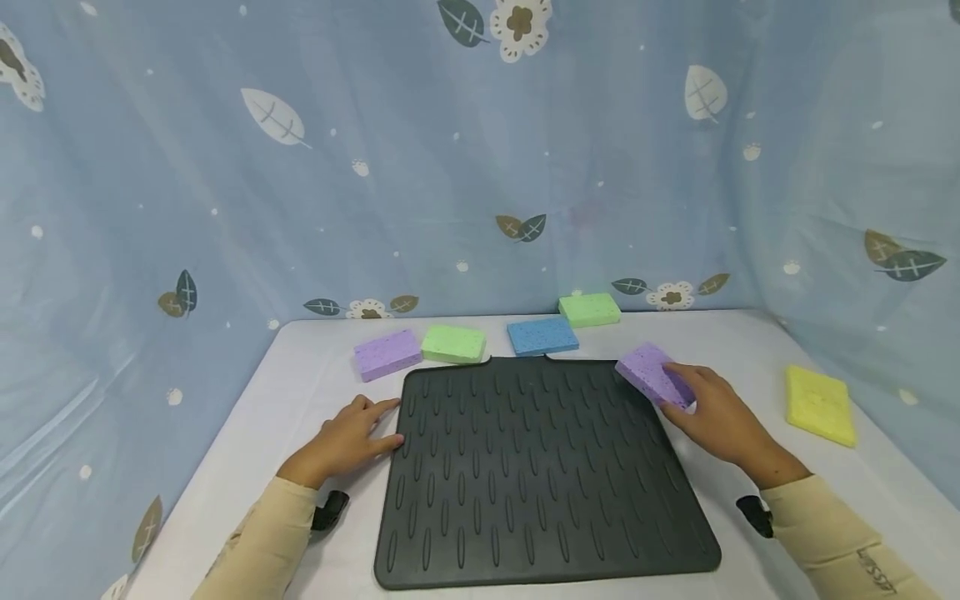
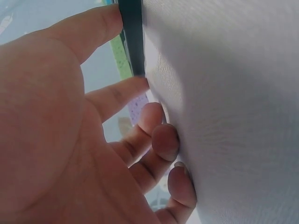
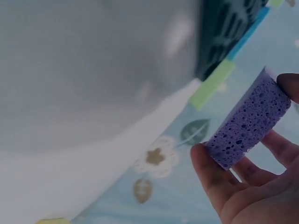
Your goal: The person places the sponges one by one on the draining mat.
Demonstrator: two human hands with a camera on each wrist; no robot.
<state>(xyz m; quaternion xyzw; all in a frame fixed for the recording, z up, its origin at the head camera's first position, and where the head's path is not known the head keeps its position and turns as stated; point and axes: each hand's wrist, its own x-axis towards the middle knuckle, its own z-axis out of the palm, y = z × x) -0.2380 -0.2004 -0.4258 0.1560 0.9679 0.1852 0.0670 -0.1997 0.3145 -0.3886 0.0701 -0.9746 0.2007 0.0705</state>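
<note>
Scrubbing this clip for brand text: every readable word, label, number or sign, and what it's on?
"LESS…" on the right sleeve; the last letters are too small to read surely.
No readable text on the held purple sponge, the other sponges, the black mat or the patterned blue cloth.

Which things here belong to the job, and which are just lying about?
In the job:
purple sponge in the right hand
dark mat, touched by the left hand

Apparently lying about:
other purple sponge
nearer green sponge
farther green sponge
blue sponge
yellow sponge
</note>
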